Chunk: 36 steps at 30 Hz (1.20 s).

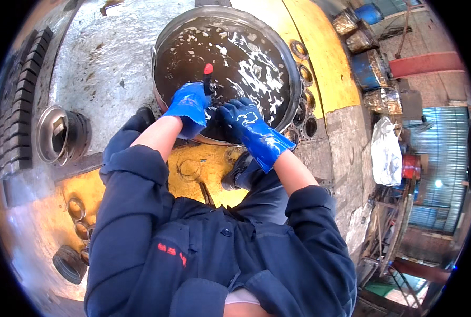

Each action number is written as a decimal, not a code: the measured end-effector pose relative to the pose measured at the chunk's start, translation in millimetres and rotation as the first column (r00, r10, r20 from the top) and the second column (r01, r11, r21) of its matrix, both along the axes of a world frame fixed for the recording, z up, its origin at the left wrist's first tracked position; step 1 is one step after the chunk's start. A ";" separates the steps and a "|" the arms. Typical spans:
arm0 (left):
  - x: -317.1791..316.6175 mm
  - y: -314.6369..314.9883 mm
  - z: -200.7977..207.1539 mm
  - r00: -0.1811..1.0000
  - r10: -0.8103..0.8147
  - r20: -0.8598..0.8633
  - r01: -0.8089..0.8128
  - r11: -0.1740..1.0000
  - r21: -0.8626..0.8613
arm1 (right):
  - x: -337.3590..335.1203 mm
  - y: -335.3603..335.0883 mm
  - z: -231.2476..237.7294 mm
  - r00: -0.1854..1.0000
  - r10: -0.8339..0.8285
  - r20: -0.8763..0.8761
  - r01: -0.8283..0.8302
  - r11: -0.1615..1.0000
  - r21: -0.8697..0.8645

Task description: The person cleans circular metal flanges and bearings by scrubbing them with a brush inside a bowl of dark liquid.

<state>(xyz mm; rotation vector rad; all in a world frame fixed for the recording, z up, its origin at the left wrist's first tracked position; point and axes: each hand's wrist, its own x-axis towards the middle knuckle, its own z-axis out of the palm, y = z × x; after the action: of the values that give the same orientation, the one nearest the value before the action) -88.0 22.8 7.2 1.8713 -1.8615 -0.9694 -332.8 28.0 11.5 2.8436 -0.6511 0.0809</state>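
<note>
A wide round metal tub [295,71] of murky brown liquid stands in front of me, with pale foam floating on top. Over its near side, my left hand [188,101] in a blue rubber glove is closed around a dark-handled tool [208,78] with a red end pointing up; its working end is hidden. Beside it, my right hand [242,117], also gloved and wet, bends its fingers down at the liquid's surface. The dark liquid and the glove hide whatever lies under those fingers.
Metal rings [305,75] line the yellow floor right of the tub; more rings [76,210] lie at lower left. A hollow metal cylinder [50,134] rests left, near a row of dark blocks [21,108]. Drums [367,68] and a white sack [386,152] stand far right.
</note>
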 end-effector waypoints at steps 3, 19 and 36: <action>-11.5 9.0 42.3 0.976 0.040 -0.214 -0.048 0.998 -0.031 | -18.1 -4.6 -7.5 0.996 -0.092 -0.002 0.092 0.995 0.047; 9.3 14.3 -12.4 0.989 0.048 -0.141 -0.048 0.999 0.000 | 15.7 -0.9 11.3 0.914 -0.402 0.043 0.299 0.743 0.599; -23.9 17.3 31.1 0.970 0.020 -0.240 -0.041 0.996 -0.080 | -2.5 0.0 9.1 0.664 -0.687 0.296 -0.113 0.298 0.948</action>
<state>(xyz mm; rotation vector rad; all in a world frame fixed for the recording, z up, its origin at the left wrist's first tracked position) -111.9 40.1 38.3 1.6484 -1.6997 -1.0386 -335.4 28.0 20.6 3.5681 -2.0591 1.1175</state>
